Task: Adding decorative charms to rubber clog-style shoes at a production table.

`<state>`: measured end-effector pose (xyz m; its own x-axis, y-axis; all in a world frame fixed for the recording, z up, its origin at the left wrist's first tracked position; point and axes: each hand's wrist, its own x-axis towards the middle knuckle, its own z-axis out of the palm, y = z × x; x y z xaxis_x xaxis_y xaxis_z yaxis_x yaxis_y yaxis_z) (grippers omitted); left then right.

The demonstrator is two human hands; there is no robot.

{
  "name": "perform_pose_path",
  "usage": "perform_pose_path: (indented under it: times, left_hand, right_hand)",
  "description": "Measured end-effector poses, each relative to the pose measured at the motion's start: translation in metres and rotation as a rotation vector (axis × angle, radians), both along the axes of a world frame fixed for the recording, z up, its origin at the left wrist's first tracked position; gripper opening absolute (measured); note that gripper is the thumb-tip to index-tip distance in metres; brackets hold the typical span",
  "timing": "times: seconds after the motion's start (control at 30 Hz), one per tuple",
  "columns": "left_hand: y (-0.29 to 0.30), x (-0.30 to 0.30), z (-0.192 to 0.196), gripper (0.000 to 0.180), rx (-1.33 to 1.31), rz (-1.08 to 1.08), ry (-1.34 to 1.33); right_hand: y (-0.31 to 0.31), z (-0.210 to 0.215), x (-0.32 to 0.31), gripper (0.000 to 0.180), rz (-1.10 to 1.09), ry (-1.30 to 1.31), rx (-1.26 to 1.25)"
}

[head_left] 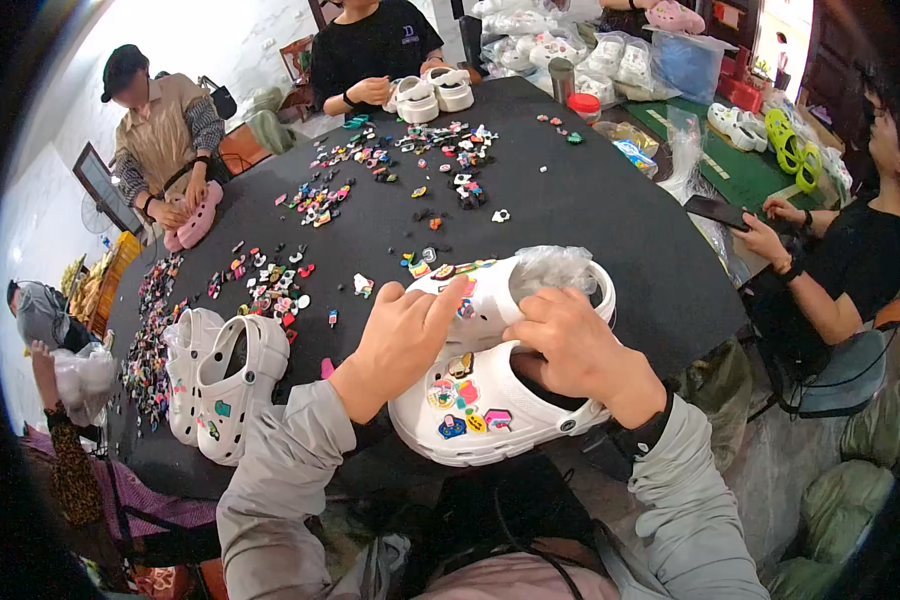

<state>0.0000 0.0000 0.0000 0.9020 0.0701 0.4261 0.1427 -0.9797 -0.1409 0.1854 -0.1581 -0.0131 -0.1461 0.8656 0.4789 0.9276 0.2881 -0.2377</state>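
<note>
Mostly blk table w/ charms, ppl round; R grip on white clogs, L grip unclear.

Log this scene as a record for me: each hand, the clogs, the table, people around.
Left-hand grip: index finger extended at the far white clog
Right-hand grip: at that clog's opening; fingertips unclear
Inside far clog: clear plastic
Near white clog: colourful charms on its upper
Table: black, loose charms scattered; another white clog pair at left
People: one handling a pink clog, one holding a dark device
</note>
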Motion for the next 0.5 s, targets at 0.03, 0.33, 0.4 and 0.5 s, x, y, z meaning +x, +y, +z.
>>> perform_pose_path:
  times: [0.03, 0.33, 0.4, 0.5]
  left_hand:
    - [-0.001, -0.001, 0.002, 0.069, -0.019, 0.010, 0.034]
    - [-0.005, -0.020, 0.009, 0.066, -0.165, -0.014, 0.019]
    - [-0.005, -0.021, 0.008, 0.066, -0.144, -0.021, 0.057]
    - [-0.006, -0.018, 0.008, 0.072, -0.110, -0.081, 0.053]
  right_hand:
    - [0.000, 0.000, -0.001, 0.027, 0.003, 0.024, 0.014]
    - [0.002, 0.001, -0.001, 0.020, -0.004, 0.066, 0.032]
    - [0.002, 0.003, -0.001, 0.016, -0.017, 0.056, 0.002]
    - [0.001, 0.004, -0.002, 0.015, -0.017, 0.050, 0.013]
